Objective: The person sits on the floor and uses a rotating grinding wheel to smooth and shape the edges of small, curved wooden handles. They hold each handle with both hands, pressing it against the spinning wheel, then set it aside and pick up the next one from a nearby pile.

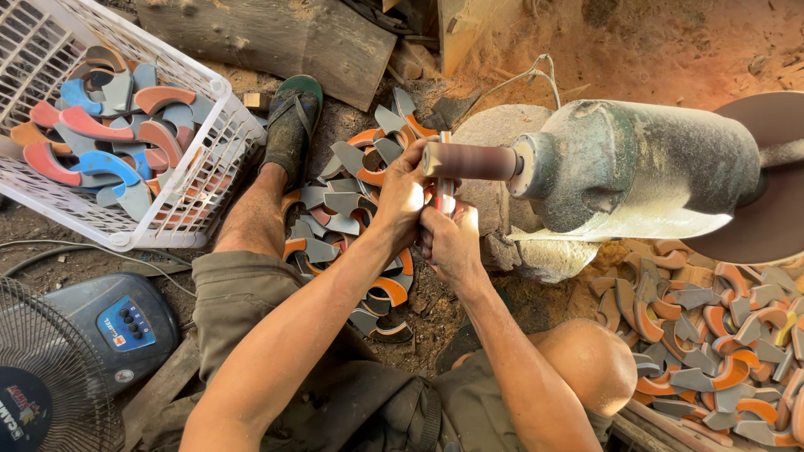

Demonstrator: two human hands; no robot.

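Showing a seated person at a bench grinder, seen from above. Motor (pixel 649 172): large dusty grey-green housing, right of both hands, on a stone block (pixel 494 134). Disc (pixel 766 180): brown wheel at the motor's far end, well right of the hands. Basket (pixel 188 192): white plastic mesh, well left of the hands, holding curved red, blue, orange and grey pieces. Fan (pixel 50 377): black grille with a blue-panelled base, left of and nearer than the left forearm. Heaps: grey-and-orange curved pieces lie on the ground beneath the hands (pixel 352 209) and to the lower right (pixel 712 335). Drum (pixel 471 161): reddish-brown sanding cylinder on the motor shaft, just right of the left hand and above the right hand. Left hand (pixel 402 197): fingers curled closed, gripping the workpiece from the left. Right hand (pixel 450 238): closed beneath it, pinching the same piece from below. Workpiece (pixel 444 191): thin, orange-edged piece, held upright between both hands, its top touching the drum's free end.
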